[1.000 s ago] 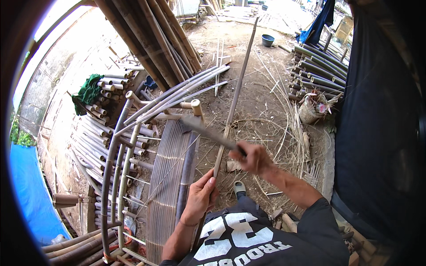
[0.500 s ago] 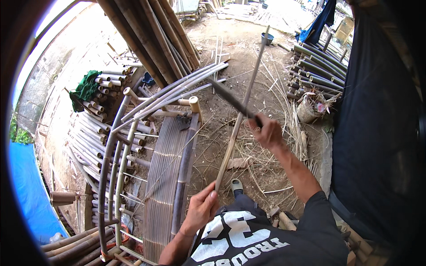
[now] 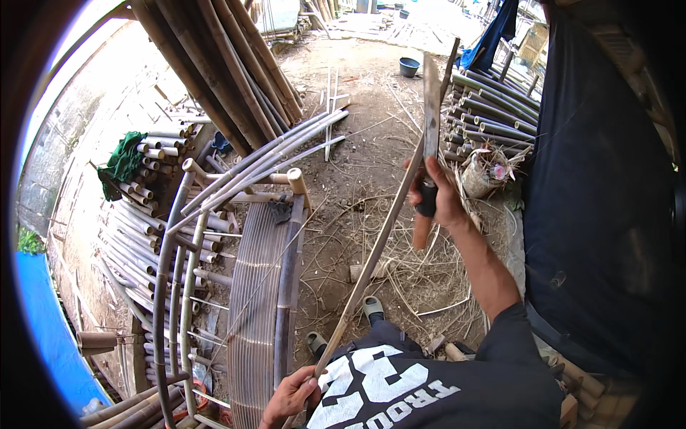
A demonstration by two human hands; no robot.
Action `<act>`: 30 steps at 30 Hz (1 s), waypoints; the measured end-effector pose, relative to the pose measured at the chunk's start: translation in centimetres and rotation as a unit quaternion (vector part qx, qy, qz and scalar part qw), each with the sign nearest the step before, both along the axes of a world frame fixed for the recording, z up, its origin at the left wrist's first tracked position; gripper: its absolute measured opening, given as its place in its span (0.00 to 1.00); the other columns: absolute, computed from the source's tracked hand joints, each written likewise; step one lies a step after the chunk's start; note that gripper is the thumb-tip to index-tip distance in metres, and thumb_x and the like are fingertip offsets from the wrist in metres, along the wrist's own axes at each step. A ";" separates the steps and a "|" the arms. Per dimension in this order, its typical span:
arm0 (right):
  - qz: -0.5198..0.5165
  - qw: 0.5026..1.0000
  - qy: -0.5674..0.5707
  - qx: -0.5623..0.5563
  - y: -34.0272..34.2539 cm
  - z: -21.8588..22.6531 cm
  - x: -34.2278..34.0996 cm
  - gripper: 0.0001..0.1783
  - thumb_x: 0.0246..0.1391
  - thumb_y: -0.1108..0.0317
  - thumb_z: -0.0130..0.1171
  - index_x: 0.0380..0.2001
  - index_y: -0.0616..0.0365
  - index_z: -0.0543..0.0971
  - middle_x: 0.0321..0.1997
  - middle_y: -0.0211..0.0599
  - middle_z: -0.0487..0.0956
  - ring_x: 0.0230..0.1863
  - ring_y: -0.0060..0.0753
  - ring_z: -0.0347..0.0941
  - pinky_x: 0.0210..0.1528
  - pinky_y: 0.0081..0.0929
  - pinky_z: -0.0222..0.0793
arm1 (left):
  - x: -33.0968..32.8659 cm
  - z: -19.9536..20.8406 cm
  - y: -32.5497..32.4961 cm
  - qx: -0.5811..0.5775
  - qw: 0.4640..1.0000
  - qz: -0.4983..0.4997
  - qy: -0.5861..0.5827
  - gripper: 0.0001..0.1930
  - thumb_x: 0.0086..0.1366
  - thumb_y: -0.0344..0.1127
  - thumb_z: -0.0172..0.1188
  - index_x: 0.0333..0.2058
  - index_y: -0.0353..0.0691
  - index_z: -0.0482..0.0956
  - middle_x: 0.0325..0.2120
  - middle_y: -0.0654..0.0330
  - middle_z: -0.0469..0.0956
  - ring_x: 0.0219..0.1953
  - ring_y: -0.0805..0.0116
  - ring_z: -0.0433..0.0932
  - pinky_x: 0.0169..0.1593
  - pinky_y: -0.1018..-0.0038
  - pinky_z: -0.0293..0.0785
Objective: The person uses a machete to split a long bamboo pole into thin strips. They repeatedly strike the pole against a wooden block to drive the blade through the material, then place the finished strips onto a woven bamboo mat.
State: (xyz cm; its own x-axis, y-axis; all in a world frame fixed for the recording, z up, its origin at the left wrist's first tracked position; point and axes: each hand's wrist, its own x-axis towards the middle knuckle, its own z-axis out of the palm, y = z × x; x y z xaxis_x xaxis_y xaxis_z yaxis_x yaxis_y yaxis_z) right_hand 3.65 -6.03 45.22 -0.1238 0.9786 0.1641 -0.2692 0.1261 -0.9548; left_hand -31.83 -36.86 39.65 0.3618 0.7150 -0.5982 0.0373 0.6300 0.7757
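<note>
My left hand (image 3: 295, 395) is closed around the lower end of a long bamboo strip (image 3: 373, 263), low in the view beside the bench. The strip slants away from me, up and to the right. My right hand (image 3: 446, 196) grips a machete (image 3: 431, 114) by its dark handle, its long blade pointing up and away. Blade and strip cross in the view near my right fingers; whether they touch I cannot tell. On my left stands a bamboo bench (image 3: 251, 307) with a slatted seat, several thin poles (image 3: 275, 163) lying across its far end.
Bamboo poles are stacked at left (image 3: 132, 243) and at right (image 3: 493, 118). Tall poles (image 3: 214, 64) lean at the upper left. Shavings (image 3: 421, 286) litter the ground by my feet. A dark sheet (image 3: 593, 200) hangs at right, and a bucket (image 3: 409, 67) stands far off.
The machete has swung from pointing up-left to nearly upright as my right hand rose slightly to the right. My left hand moved down and left with the strip.
</note>
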 end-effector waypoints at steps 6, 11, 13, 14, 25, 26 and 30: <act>-0.068 0.996 -0.051 -0.037 -3.0 1.1 -6.2 0.13 0.59 0.61 0.60 0.26 0.58 0.76 0.18 0.30 0.75 0.16 0.19 0.71 0.16 0.19 0.69 | -2.5 1.7 6.3 0.258 0.924 -0.271 0.080 0.30 0.67 0.57 0.52 0.57 0.38 0.71 0.60 0.46 0.66 0.63 0.52 0.64 0.66 0.51 0.59; 0.039 0.993 -0.114 0.001 -6.4 0.0 -11.4 0.13 0.60 0.60 0.59 0.28 0.58 0.76 0.18 0.27 0.75 0.18 0.15 0.68 0.18 0.16 0.63 | 6.6 5.1 16.7 0.242 0.928 0.074 -0.273 0.27 0.72 0.42 0.50 0.65 0.35 0.57 0.48 0.53 0.74 0.45 0.65 0.79 0.48 0.70 0.78; 0.021 0.971 -0.218 0.093 -6.9 0.9 -11.5 0.19 0.57 0.51 0.61 0.29 0.57 0.75 0.19 0.28 0.74 0.21 0.20 0.70 0.21 0.24 0.64 | 7.7 5.4 18.5 0.237 0.931 0.142 -0.239 0.22 0.73 0.37 0.49 0.62 0.36 0.62 0.31 0.61 0.75 0.22 0.78 0.73 0.25 0.83 0.69; -0.001 0.939 -0.305 0.156 -6.6 0.6 -10.4 0.22 0.56 0.46 0.62 0.29 0.57 0.74 0.21 0.30 0.75 0.24 0.24 0.72 0.23 0.28 0.67 | 7.9 5.4 19.1 0.208 0.932 0.147 -0.259 0.21 0.73 0.37 0.49 0.61 0.36 0.65 0.25 0.64 0.74 0.17 0.81 0.68 0.20 0.84 0.64; -0.069 0.839 -0.479 0.249 -2.9 -3.5 -3.6 0.25 0.63 0.40 0.47 0.27 0.51 0.70 0.14 0.26 0.68 0.10 0.18 0.63 0.08 0.26 0.62 | 8.0 4.0 12.6 0.200 0.956 0.162 -0.143 0.20 0.72 0.30 0.49 0.61 0.36 0.67 0.20 0.70 0.68 0.18 0.84 0.62 0.19 0.86 0.56; -0.044 0.836 -0.479 0.264 -3.7 -4.6 -3.8 0.26 0.63 0.39 0.46 0.27 0.50 0.71 0.15 0.26 0.70 0.11 0.21 0.65 0.11 0.28 0.65 | 7.9 3.5 12.5 0.202 0.954 0.159 -0.155 0.21 0.72 0.30 0.49 0.62 0.35 0.66 0.20 0.69 0.68 0.18 0.84 0.62 0.19 0.86 0.56; -0.101 0.782 -0.473 0.393 -1.9 -3.9 -3.3 0.28 0.61 0.36 0.48 0.32 0.52 0.73 0.15 0.26 0.71 0.12 0.18 0.65 0.12 0.23 0.67 | 7.6 5.0 11.1 0.169 0.971 0.160 -0.062 0.21 0.72 0.30 0.48 0.62 0.34 0.66 0.18 0.69 0.66 0.17 0.84 0.60 0.19 0.85 0.56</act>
State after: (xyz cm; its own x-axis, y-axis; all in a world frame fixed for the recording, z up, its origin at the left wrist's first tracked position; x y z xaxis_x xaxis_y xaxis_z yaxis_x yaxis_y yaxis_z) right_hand 0.33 -7.96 41.30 -0.4082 0.6374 0.6535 0.6122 0.7222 -0.3220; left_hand -24.25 -25.79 44.69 0.1428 0.9504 -0.2762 -0.2247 0.3029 0.9262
